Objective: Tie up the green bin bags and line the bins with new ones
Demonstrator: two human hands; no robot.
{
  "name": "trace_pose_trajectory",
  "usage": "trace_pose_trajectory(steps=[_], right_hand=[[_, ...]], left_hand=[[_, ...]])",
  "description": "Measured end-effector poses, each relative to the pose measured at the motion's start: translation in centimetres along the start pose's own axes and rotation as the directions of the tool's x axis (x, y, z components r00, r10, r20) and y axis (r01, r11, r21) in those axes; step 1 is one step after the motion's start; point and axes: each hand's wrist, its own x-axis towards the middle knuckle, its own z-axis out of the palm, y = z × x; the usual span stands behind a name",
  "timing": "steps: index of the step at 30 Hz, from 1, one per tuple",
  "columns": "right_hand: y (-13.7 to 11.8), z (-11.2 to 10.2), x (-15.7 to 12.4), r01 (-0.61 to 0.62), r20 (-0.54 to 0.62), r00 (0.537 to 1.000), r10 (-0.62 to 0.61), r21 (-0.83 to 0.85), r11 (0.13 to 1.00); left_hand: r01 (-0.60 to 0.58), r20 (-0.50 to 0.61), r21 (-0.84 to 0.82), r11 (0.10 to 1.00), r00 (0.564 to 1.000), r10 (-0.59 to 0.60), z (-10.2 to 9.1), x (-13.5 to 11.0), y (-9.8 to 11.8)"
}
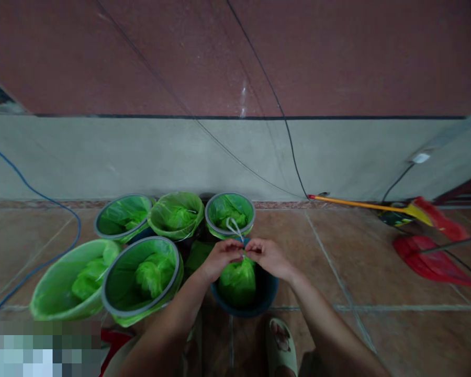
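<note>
My left hand point(222, 258) and my right hand point(270, 256) meet over a dark blue bin point(269, 296) on the floor. Both hands pinch the gathered neck of a full green bag point(238, 281) that sits in that bin. A thin white drawstring point(234, 227) loops up from between my fingers. My fingers are closed on the bag's top and string.
Several bins lined with green bags point(142, 276) stand to the left and behind, against a grey wall. A blue hose point(68, 217) curves at the left. A red-and-yellow broom point(424, 214) and a red dustpan point(427, 259) lie at the right. My sandalled foot point(281, 345) is below.
</note>
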Motion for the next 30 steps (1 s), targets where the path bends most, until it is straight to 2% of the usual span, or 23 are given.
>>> trace_pose_trajectory(steps=[2,4,7,9,11,13,14,16,19,21,24,26,30], right_hand=[[-0.6,0.4,0.0,0.013,0.02,1.0,-0.015,0.075,0.997],[-1.2,0.6,0.1,0.026,0.017,0.999,-0.029,0.139,0.99],[-1.7,0.6,0.2,0.039,-0.091,0.996,-0.021,0.198,0.98],[-1.6,0.7,0.2,-0.027,-0.111,0.993,0.05,0.201,0.979],[-1.4,0.8,0.1,-0.108,-0.023,0.993,0.114,0.171,0.979],[-1.2,1.0,0.0,-0.087,0.059,0.995,0.082,0.081,0.993],[-1.1,1.1,-0.1,-0.047,0.064,0.997,0.046,0.016,0.999],[-1.3,1.1,-0.3,0.007,0.013,1.0,-0.005,-0.121,0.993],[-1.7,0.6,-0.5,-0.06,-0.098,0.994,0.038,-0.23,0.971],[-1.7,0.4,-0.5,-0.082,-0.111,0.992,0.06,-0.214,0.973],[-0.9,0.5,-0.4,-0.068,-0.038,0.997,0.064,-0.116,0.991],[0.0,0.9,-0.3,-0.074,0.018,0.997,0.076,-0.077,0.994],[1.0,1.2,-0.2,-0.114,0.054,0.991,0.12,-0.105,0.988]], left_hand=[[-0.068,0.075,0.134,0.989,0.995,0.058,0.1,0.0,-0.3],[-0.113,0.095,0.261,0.959,0.991,0.091,0.2,0.1,-0.6],[-0.153,0.096,0.41,0.899,0.988,0.125,0.3,0.1,-0.8],[-0.192,0.11,0.471,0.861,0.981,0.158,0.2,0.0,-0.8],[-0.223,0.115,0.504,0.834,0.975,0.192,0.2,0.0,-0.7],[-0.232,0.1,0.527,0.817,0.972,0.211,0.2,0.0,-0.7],[-0.226,0.087,0.536,0.813,0.973,0.213,0.2,0.0,-0.7],[-0.198,0.046,0.533,0.823,0.978,0.206,0.2,0.1,-0.9],[-0.112,-0.08,0.412,0.904,0.984,0.159,0.3,0.4,-1.0],[-0.045,-0.166,0.237,0.97,0.982,0.086,0.4,0.3,-1.0],[0.027,-0.213,0.02,0.999,0.977,-0.022,0.4,0.0,-0.7],[0.03,-0.22,0.005,1.0,0.975,-0.028,0.3,-0.2,-0.5],[-0.052,-0.208,0.155,0.987,0.975,0.084,0.2,0.0,-0.6]])
